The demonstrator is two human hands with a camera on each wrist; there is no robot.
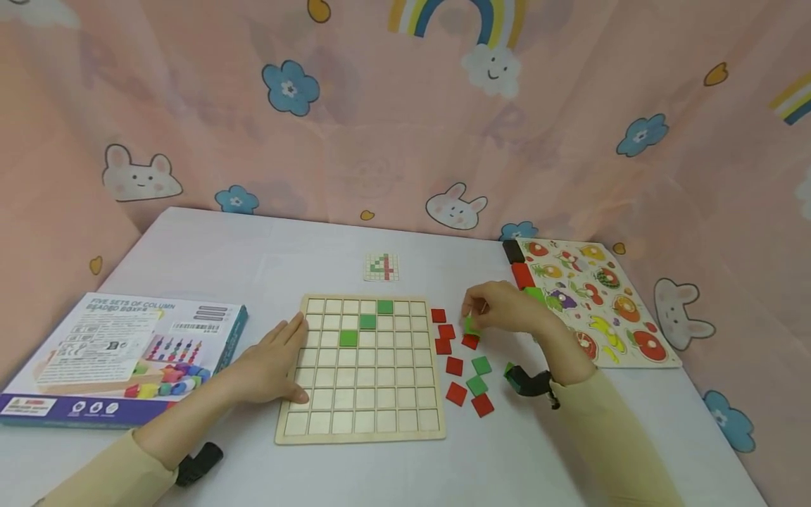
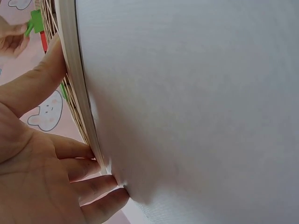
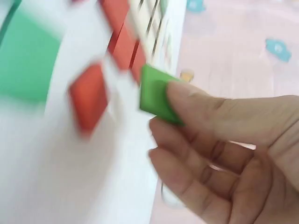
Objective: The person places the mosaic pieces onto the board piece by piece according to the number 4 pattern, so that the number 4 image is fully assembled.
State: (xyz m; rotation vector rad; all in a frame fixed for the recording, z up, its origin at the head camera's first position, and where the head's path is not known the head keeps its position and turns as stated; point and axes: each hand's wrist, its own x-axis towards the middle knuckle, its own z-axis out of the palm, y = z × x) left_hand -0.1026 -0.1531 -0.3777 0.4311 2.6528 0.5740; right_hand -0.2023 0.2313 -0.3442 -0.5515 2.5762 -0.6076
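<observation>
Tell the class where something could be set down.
Free: white table between the flat box and pattern card, and between that card and the fruit board. Crowded: right of the grid board, where red tiles and green tiles lie near the right hand.

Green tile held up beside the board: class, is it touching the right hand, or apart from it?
Touching. The right wrist view shows it plainly: the thumb of the right hand presses flat over one corner of the green tile.
</observation>
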